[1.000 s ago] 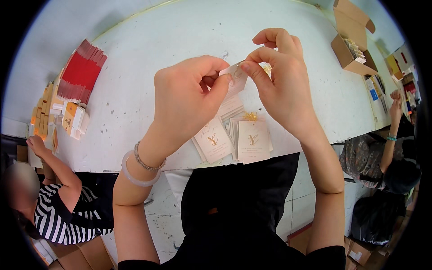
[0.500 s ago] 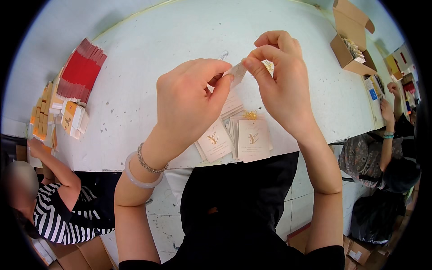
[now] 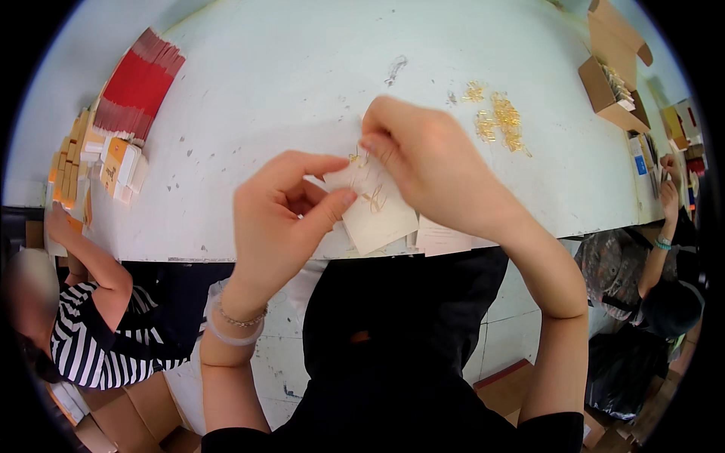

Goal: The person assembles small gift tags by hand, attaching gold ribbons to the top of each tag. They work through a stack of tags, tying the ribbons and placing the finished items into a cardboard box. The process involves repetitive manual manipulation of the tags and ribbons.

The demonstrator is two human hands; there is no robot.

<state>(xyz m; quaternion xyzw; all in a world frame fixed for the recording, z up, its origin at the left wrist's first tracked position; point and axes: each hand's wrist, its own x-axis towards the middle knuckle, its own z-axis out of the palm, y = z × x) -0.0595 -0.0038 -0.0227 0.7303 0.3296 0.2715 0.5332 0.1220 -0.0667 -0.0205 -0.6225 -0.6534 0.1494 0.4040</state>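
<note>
My left hand is closed loosely round a small white paper hang tag, its thumb at the tag's near side. My right hand comes in from the right, thumb and forefinger pinched at the tag's top, where a small gold pin shows beside the fingertips. What lies within that pinch is partly hidden. Beneath my hands, a pile of white hang tags with gold print rests near the table's front edge. Farther off to the right lies a loose heap of gold pins.
Red printed sheets are stacked at the left, beside orange and white boxes. An open cardboard box holding packed cards stands at the far right. One person in a striped top sits at left, another person at right.
My hands have come down nearer the table's front edge, and the right hand has shifted left over the tag pile. The gold pin heap has come into view.
</note>
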